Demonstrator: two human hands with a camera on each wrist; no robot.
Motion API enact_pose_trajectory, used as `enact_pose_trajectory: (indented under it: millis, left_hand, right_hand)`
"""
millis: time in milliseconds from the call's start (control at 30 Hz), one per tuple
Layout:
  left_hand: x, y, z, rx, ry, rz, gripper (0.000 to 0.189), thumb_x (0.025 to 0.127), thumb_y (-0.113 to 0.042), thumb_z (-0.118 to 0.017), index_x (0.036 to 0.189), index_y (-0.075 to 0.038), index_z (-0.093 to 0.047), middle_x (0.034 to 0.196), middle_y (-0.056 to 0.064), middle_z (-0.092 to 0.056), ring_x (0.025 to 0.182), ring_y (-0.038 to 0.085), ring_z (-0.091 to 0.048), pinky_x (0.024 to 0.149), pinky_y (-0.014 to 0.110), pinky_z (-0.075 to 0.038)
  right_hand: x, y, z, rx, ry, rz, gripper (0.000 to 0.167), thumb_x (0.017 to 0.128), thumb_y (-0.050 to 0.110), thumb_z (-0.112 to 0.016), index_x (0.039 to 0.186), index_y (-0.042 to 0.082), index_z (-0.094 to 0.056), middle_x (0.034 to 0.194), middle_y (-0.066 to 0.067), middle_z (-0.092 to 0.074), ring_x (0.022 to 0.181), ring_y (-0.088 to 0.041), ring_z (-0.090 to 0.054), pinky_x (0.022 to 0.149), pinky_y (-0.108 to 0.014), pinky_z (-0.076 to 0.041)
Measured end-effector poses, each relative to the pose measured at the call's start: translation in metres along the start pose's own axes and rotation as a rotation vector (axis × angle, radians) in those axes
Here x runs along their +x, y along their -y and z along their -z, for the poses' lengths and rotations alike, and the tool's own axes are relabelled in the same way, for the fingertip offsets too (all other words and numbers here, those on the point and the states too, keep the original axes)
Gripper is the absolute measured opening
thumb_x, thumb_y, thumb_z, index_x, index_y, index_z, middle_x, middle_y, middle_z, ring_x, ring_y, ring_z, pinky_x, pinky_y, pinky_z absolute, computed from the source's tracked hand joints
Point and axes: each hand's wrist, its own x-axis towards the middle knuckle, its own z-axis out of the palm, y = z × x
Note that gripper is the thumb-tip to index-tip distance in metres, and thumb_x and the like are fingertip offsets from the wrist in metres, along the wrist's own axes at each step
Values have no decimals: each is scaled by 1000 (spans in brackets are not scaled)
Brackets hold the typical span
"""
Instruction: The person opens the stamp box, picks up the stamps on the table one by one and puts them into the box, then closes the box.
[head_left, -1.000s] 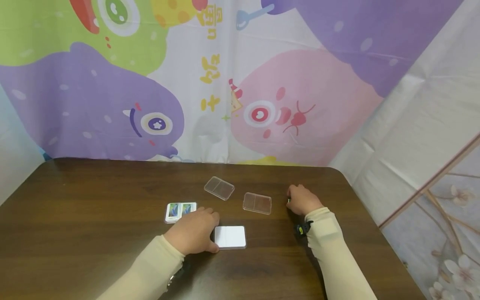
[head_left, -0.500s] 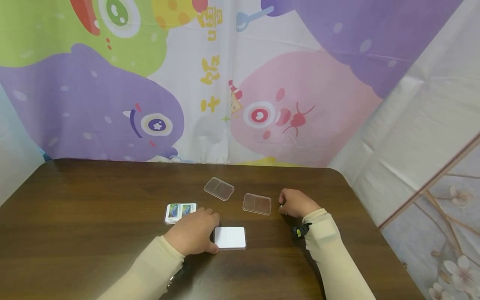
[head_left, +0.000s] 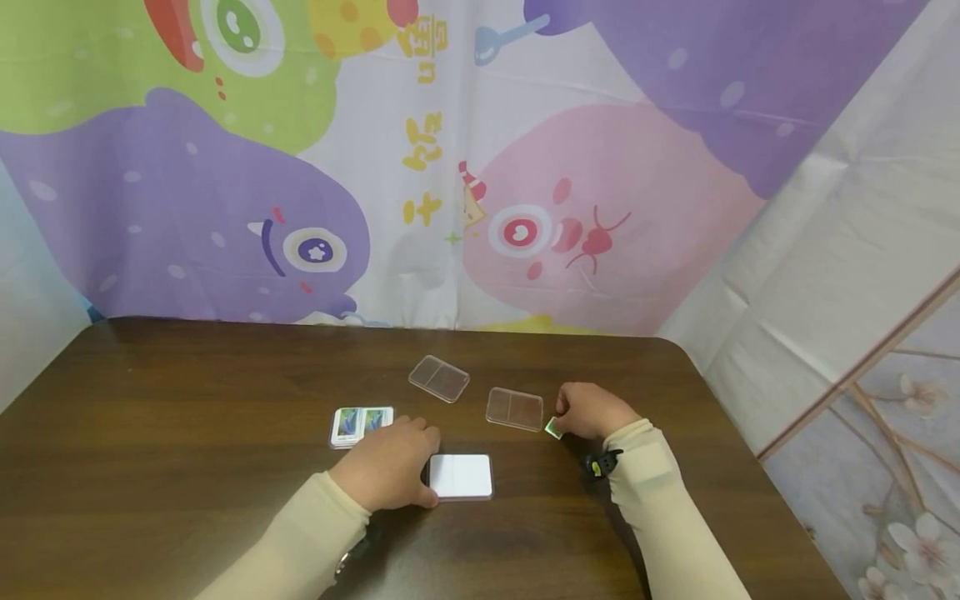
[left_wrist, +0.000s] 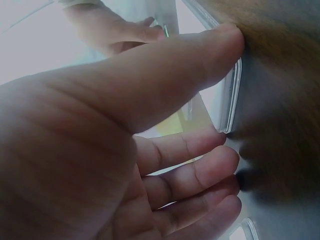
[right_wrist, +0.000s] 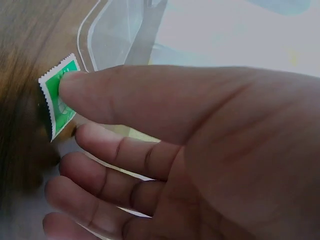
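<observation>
In the head view my left hand (head_left: 388, 462) holds the left end of a flat clear plastic case (head_left: 461, 477) with a white inside. Its thumb lies at the near edge of the case and the index finger by the far corner, as the left wrist view also shows. My right hand (head_left: 596, 410) pinches a small green postage stamp (head_left: 553, 428) just above the table, right of an open clear case half. The stamp's white toothed edges and the thumb (right_wrist: 90, 95) on its face show in the right wrist view.
A clear case half (head_left: 514, 408) lies beyond the white-lined case, and another clear half (head_left: 439, 378) lies farther back, turned askew. Left of my left hand is a case (head_left: 347, 423) with two blue-green stamps, partly covered by the hand. All lie on a brown wooden table (head_left: 187, 392).
My right hand has moved left from farther right on the table, and the green stamp in its fingers has come into view. The left hand has stayed on the white-lined case.
</observation>
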Motion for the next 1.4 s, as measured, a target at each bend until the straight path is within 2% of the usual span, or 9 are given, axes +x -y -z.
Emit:
enact_pose_trajectory:
  millis: [167,333,600,833,1100,1200,1300,1400]
  left_hand:
    - [0,0,0,-3,1,0,57,68,-33,-97,104,-2,-67,97,8,-64,91,26,-58,80,46,-54]
    - [1,1,-2,2,-1,0,57,68,-34,-96,104,-2,-67,97,8,-64,91,26,-58,80,45,-55]
    - [0,1,-3,-2,-13,-11,56,68,-34,-96,104,-2,-66,98,10,-64,95,29,-60,81,47,-55]
    - [0,1,-3,2,0,-6,57,70,-35,-96,106,-2,-66,99,10,-64,96,29,-60,82,46,-55]
    - [1,0,-3,14,9,-5,59,70,-36,-95,108,-2,-66,101,9,-64,97,29,-60,82,46,-55]
    - [1,1,-4,16,8,-9,59,70,-36,-95,108,-2,-66,100,9,-64,97,29,-59,82,46,-55]
    - [1,2,-5,19,6,-14,57,70,-36,-95,106,-2,-65,99,9,-63,96,28,-59,81,46,-55]
    - [1,2,-6,25,5,-18,56,71,-36,-95,105,-3,-66,98,8,-63,95,28,-59,81,45,-55]
  right_hand:
    - [1,0,-2,-5,3,-6,19,87,14,-79,93,7,-63,88,-3,-62,76,-19,-54,69,-35,-46]
    - [1,1,-4,2,8,-4,14,87,10,-77,87,8,-64,84,-2,-61,72,-19,-54,65,-33,-44]
    - [-3,6,-2,-8,15,22,14,88,4,-69,79,8,-60,75,-2,-57,65,-17,-50,61,-31,-40]
    - [-3,8,-1,4,-6,7,14,91,5,-67,83,9,-57,76,-4,-54,67,-19,-51,60,-32,-40]
    - [-1,4,-1,38,-17,85,15,89,4,-74,99,6,-62,87,-3,-61,78,-19,-56,72,-36,-48]
    - [-2,5,0,66,0,113,9,87,4,-75,89,7,-67,82,-1,-63,72,-16,-56,68,-34,-48]
    - [-2,6,0,110,46,107,12,87,1,-73,78,8,-68,75,0,-63,62,-14,-56,60,-30,-47]
    - [-2,6,-1,131,58,82,14,88,0,-72,77,7,-67,71,-1,-63,57,-13,-57,56,-28,-48]
